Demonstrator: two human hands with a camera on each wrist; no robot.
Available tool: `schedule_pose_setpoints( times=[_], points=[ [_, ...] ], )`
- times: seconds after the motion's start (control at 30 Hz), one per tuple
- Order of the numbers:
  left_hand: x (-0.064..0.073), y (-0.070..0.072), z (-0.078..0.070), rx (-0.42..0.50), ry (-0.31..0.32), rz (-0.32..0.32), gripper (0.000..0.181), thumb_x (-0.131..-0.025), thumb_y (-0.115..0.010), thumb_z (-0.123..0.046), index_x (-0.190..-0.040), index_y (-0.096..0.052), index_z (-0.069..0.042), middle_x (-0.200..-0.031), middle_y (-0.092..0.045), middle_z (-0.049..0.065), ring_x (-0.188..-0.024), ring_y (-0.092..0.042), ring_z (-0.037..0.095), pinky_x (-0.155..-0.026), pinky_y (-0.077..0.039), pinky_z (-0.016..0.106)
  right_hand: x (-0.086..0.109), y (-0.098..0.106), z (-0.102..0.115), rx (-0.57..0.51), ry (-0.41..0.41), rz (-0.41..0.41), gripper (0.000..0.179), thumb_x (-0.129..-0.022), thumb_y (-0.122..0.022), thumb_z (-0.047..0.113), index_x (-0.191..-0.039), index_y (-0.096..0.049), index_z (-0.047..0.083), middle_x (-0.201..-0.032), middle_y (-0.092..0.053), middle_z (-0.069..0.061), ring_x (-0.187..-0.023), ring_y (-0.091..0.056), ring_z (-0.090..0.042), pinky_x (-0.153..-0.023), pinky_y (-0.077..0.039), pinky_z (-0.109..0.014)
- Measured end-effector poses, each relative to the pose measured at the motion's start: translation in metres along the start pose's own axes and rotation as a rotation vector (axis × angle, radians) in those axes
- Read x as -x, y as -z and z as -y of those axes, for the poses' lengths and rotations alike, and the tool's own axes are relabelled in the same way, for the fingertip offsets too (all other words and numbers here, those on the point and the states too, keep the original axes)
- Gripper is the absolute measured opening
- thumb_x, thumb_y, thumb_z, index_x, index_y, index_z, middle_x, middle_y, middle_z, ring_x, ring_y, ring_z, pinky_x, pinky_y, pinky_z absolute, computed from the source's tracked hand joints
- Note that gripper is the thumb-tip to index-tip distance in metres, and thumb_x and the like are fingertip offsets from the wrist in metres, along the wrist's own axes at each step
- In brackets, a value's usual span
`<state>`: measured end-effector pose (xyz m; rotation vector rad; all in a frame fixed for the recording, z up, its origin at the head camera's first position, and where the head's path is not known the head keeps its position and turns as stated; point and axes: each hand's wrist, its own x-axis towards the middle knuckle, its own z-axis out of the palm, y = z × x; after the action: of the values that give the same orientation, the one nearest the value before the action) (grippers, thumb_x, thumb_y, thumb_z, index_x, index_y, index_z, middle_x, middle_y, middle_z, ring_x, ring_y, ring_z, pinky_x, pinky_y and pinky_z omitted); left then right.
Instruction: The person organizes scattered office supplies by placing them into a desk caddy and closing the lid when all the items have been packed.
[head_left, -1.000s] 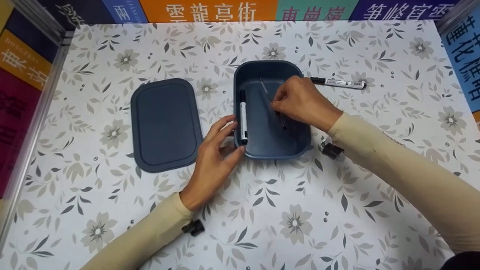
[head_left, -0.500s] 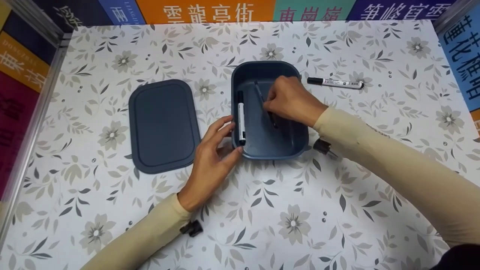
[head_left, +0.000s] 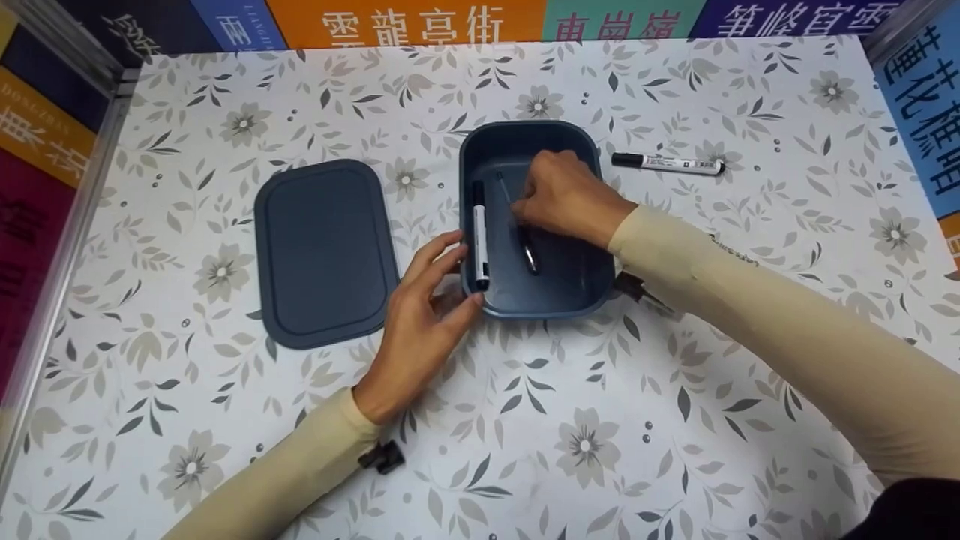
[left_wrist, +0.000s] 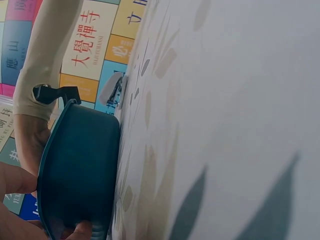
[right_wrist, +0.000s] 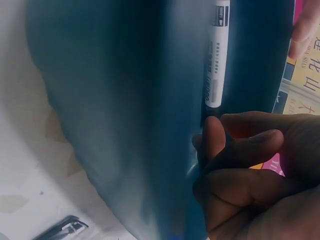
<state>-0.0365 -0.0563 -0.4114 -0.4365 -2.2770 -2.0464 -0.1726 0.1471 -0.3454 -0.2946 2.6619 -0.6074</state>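
From my distant seat I look first at the right hand (head_left: 564, 199): it is inside the blue box (head_left: 540, 298), its fingers curled and their tips brought together on the thin dark pen (head_left: 531, 259), which they pinch around its middle. The pen points obliquely, one end toward the far left and the shiny end toward the near side; I cannot tell whether it touches the floor of the box. In the right wrist view the same fingers are bent closely, and the pen is mostly hidden from me. The left hand (head_left: 416, 319) has its fingers and thumb apart, with the tips touching the box at its left side and near left corner. Inside, a marker (head_left: 481, 241) lies along the left wall. On the table (head_left: 525, 465), the lid (head_left: 326, 255) lies flat to the left, and a second marker (head_left: 667, 163) rests just beside the box, to the right.
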Motion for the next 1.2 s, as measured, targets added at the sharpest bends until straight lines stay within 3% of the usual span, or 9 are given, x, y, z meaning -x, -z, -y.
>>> schedule_pose_setpoints(
  times=[0.43, 0.63, 1.2],
  points=[
    [0.001, 0.002, 0.001, 0.008, 0.006, 0.006, 0.056, -0.088, -0.071, 0.005, -0.142, -0.054, 0.002, -0.154, -0.043, 0.006, -0.117, -0.062, 0.033, -0.094, -0.057, 0.037, 0.007, 0.005, -0.002, 0.041, 0.098, -0.046, 0.028, -0.091, -0.071, 0.031, -0.071, -0.076, 0.012, -0.062, -0.065, -0.001, -0.055, -0.059, -0.018, -0.05, -0.047, -0.03],
    [0.0, 0.001, 0.001, -0.006, 0.011, 0.006, 0.056, -0.088, -0.072, 0.003, -0.141, -0.055, 0.002, -0.154, -0.044, 0.004, -0.118, -0.062, 0.03, -0.094, -0.058, 0.035, 0.013, 0.007, -0.008, -0.01, 0.149, -0.064, 0.02, -0.093, -0.071, 0.03, -0.086, -0.078, 0.013, -0.074, -0.069, -0.001, -0.061, -0.058, -0.015, -0.053, -0.048, -0.029],
    [0.0, 0.002, -0.001, 0.002, 0.007, 0.011, 0.057, -0.088, -0.071, 0.005, -0.142, -0.053, 0.003, -0.154, -0.043, 0.005, -0.117, -0.063, 0.032, -0.096, -0.057, 0.034, 0.045, 0.012, -0.047, -0.144, 0.194, -0.252, 0.014, -0.093, -0.071, 0.023, -0.097, -0.079, 0.011, -0.087, -0.074, -0.001, -0.078, -0.063, -0.012, -0.067, -0.049, -0.022]
  ],
)
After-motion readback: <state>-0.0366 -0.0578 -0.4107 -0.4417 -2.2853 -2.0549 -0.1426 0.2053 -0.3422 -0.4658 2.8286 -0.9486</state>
